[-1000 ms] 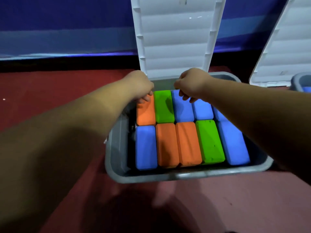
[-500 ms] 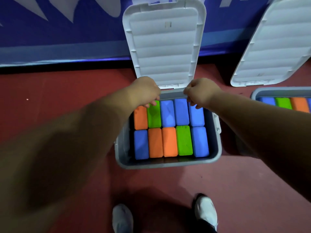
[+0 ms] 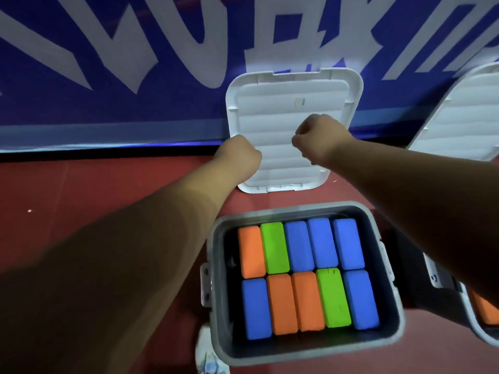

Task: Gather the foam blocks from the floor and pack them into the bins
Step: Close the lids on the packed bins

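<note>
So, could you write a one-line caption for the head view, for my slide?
Left hand and right hand reach towards the white lid behind the grey bin packed with foam blocks.

Second bin (image 3: 483,340) at rt, cropped by frame edge, shows one corner w/ an orange block (image 3: 483,310). Second lid (image 3: 456,117) also cropped. Shoe (image 3: 208,354) partly behind near bin (image 3: 305,354). Fingers of left hand (image 3: 240,155) & right hand (image 3: 321,136) curl out of sight; contact w/ centre lid (image 3: 286,168) unclear.

Blue banner (image 3: 108,117) — large white characters, cropped (unreadable); small mark on lid (image 3: 280,117) too blurred.
</note>
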`<state>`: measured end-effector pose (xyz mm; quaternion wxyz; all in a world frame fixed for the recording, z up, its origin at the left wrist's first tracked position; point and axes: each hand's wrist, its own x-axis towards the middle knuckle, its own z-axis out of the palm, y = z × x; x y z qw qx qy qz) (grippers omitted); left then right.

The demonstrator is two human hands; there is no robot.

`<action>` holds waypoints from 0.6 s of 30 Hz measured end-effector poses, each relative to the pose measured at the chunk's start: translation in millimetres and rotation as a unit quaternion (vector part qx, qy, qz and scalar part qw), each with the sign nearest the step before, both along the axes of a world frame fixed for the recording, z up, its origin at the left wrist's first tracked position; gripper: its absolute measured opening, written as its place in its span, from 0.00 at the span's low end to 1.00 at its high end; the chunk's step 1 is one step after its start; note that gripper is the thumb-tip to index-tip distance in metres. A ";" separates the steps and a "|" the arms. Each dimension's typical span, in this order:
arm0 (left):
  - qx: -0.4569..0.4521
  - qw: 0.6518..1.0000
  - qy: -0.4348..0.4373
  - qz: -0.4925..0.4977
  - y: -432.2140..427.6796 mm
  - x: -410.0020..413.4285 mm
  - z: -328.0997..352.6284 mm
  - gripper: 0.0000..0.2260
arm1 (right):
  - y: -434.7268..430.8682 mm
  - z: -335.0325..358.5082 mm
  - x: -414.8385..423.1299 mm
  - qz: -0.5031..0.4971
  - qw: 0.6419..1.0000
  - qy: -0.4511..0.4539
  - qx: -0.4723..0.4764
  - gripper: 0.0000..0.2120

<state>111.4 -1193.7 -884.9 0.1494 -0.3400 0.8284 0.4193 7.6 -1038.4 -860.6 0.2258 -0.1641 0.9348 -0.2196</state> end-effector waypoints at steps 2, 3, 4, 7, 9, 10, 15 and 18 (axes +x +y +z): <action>-0.018 1.000 -0.005 -0.002 -29.9 -11.5 -1.8 0.11 | -35.3 -1.8 -10.2 0.009 0.999 0.033 -0.003 0.17; -0.025 1.000 -0.004 -0.004 -43.1 -17.3 -0.7 0.10 | -52.2 -2.2 -16.4 0.011 0.999 0.045 -0.005 0.19; -0.025 1.000 -0.003 -0.008 -56.6 -22.5 0.8 0.08 | -67.2 -2.3 -22.7 0.016 0.998 0.054 -0.005 0.22; 0.006 1.000 0.000 0.003 -94.8 -35.1 3.9 0.08 | -108.0 -5.0 -43.2 0.036 0.996 0.077 0.000 0.28; 0.039 0.999 0.002 0.019 -113.8 -41.7 2.5 0.09 | -130.5 -8.6 -55.1 0.040 0.995 0.091 -0.004 0.29; 0.054 0.998 0.004 0.023 -119.7 -43.3 1.5 0.11 | -139.2 -11.9 -59.5 0.045 0.994 0.096 -0.005 0.29; 0.087 0.995 -0.002 0.053 -142.5 -50.3 -6.4 0.13 | -168.7 -37.8 -78.3 0.065 0.990 0.116 0.036 0.33; 0.083 0.995 0.009 0.054 -155.4 -53.7 -8.4 0.11 | -172.8 -52.3 -83.7 0.059 0.984 0.153 0.069 0.31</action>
